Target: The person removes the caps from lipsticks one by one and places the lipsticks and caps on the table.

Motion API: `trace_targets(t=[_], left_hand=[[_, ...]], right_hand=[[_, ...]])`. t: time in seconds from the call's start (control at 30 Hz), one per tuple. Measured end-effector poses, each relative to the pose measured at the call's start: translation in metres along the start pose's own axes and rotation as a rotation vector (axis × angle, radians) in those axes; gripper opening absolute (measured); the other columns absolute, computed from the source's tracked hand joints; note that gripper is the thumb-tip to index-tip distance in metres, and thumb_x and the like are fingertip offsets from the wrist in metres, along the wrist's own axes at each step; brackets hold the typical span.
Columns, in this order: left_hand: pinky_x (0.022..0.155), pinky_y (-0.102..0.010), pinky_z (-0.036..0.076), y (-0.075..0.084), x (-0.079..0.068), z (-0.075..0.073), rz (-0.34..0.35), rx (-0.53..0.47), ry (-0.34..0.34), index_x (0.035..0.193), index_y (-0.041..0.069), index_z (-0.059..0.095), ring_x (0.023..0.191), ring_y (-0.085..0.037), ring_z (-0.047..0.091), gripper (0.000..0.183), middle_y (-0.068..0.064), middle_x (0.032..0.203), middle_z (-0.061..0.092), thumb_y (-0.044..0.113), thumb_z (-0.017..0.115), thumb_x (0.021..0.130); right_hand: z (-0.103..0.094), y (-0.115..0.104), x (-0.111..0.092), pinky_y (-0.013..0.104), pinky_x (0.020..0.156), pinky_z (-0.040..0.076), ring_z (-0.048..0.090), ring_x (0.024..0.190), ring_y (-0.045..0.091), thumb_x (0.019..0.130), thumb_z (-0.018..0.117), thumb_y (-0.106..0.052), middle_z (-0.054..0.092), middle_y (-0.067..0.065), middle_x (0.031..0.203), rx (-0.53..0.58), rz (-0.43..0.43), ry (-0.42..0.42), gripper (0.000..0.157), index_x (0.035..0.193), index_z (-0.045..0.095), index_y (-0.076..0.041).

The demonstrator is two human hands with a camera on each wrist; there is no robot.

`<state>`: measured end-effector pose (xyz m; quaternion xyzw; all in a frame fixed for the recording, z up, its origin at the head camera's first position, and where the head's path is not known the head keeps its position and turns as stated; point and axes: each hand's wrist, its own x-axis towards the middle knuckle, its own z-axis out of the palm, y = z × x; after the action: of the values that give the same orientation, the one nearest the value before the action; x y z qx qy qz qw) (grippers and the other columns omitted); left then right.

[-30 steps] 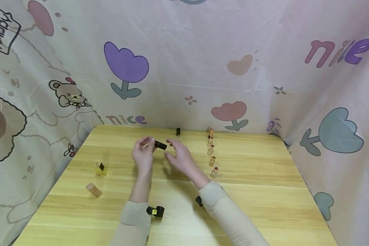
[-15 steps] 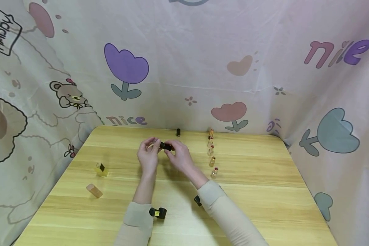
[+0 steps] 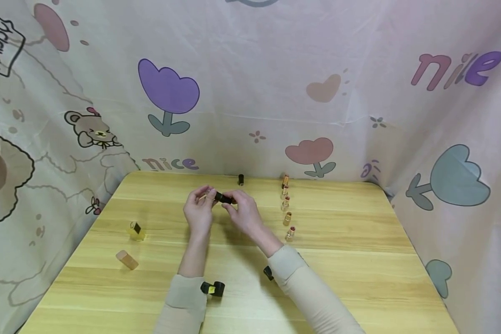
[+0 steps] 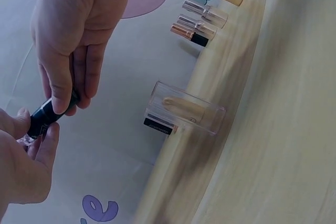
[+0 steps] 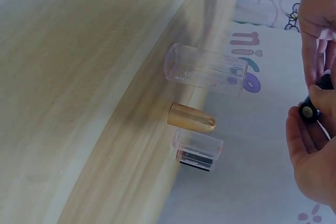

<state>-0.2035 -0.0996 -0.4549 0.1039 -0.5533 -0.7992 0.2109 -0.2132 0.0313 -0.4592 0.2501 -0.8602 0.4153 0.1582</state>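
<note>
Both hands hold a black lipstick tube above the middle of the table, toward its back. My left hand pinches one end between thumb and fingers. My right hand grips the other end. In the left wrist view the lipstick tube slants between the two hands, with a clear part at the left hand's end. The right wrist view shows the round end of the tube between the right hand's thumb and fingers.
Several lipsticks stand in a row on the right. A small black-topped item stands at the back edge. On the left are a yellow bottle and a tan block-like item. A clear case stands near the hands.
My right hand has closed in from beside the tube and taken hold of its free end. The left hand has shifted slightly right. In the last half second little has moved.
</note>
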Motion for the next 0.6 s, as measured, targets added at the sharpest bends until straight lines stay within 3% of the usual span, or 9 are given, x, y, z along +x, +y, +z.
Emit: trace_targets(t=[0.2,0.3,0.43,0.6], left_hand=[[0.091,-0.030,0.062,0.004,0.000,-0.001,-0.017,0.011,-0.020,0.131,-0.013,0.057,0.097,-0.015,0.070,0.039,-0.017,0.116,0.064,-0.004,0.070,0.095],[0.092,-0.029,0.062,0.009,0.003,-0.006,-0.025,-0.004,0.017,0.132,-0.013,0.054,0.099,-0.015,0.069,0.042,-0.014,0.115,0.064,0.003,0.071,0.096],[0.090,-0.028,0.062,0.019,0.011,-0.016,0.036,-0.031,0.086,0.128,-0.012,0.055,0.099,-0.016,0.069,0.040,-0.011,0.111,0.063,0.006,0.072,0.097],[0.091,-0.029,0.062,0.030,0.014,-0.025,0.084,-0.027,0.069,0.126,-0.011,0.055,0.099,-0.018,0.069,0.037,-0.009,0.108,0.064,0.004,0.072,0.096]], right_hand=[[-0.001,0.000,-0.001,0.034,0.091,0.062,0.072,0.100,0.028,0.091,0.078,-0.003,0.073,0.015,0.113,-0.011,-0.035,0.029,0.028,0.117,0.069,0.003],[-0.005,0.003,-0.003,0.035,0.095,0.061,0.071,0.102,0.028,0.089,0.079,-0.001,0.073,0.013,0.112,-0.042,-0.046,0.038,0.027,0.114,0.069,0.001],[-0.014,0.012,-0.010,0.036,0.096,0.060,0.071,0.102,0.027,0.085,0.082,0.001,0.073,0.012,0.115,-0.047,0.011,0.063,0.030,0.112,0.070,-0.001],[-0.028,0.023,-0.019,0.035,0.095,0.061,0.071,0.100,0.028,0.083,0.083,0.004,0.072,0.013,0.114,-0.011,0.047,0.090,0.033,0.113,0.070,0.001]])
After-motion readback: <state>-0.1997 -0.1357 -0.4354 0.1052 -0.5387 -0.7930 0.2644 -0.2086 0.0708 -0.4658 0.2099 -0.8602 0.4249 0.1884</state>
